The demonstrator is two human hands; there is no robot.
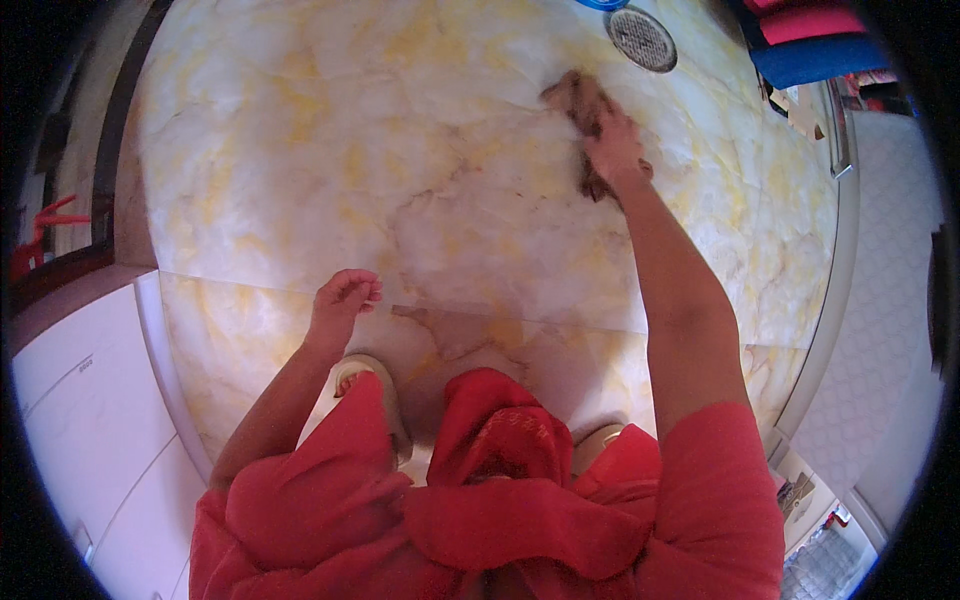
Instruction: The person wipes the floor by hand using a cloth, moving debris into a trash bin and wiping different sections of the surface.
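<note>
My right hand presses on a crumpled brown cloth, which lies against the marble-patterned tile floor. Motion blurs both hand and cloth a little. Part of the cloth sticks out below my palm; the rest is bunched ahead of my fingers. Off to the left, my left hand hovers near a tile joint, fingers loosely curled in with nothing visible in them. It is in front of a beige slipper on my foot. Red clothing hangs between my knees.
A round grey floor-drain cover lies beyond the cloth, beside a blue rim. White cabinets border the left, with a dark frame above them. Along the right stand a pale quilted-pattern panel and pink and blue fabric.
</note>
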